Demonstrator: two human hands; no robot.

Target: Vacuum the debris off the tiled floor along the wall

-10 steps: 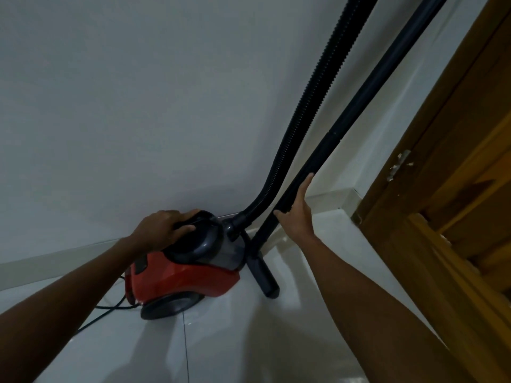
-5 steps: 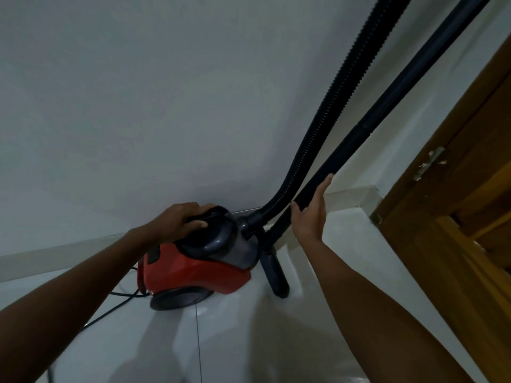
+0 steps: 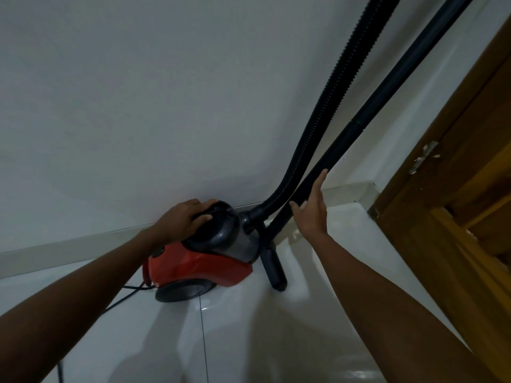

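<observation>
Little is changing from the earlier frames: both hands are keeping their stations, and the right hand is sitting slightly higher along the wand than a second ago. The left hand is resting on the dark handle atop the red vacuum cleaner, its fingers curling over that handle. The right hand is lying against the rigid black wand, fingers straight and held together along the tube, thumb set apart on its near side; whether they are actually closing round it cannot be told. The ribbed hose is rising from the canister's front, running just beside the wand and out of the top edge. The floor nozzle is resting on the tiled floor, touching or nearly touching the canister's right end. The canister is standing close against the white wall and its skirting. A power cord is trailing left behind it. The wooden door frame is bounding the right side, leaving open tile toward the viewer. No debris is discernible at this resolution.
</observation>
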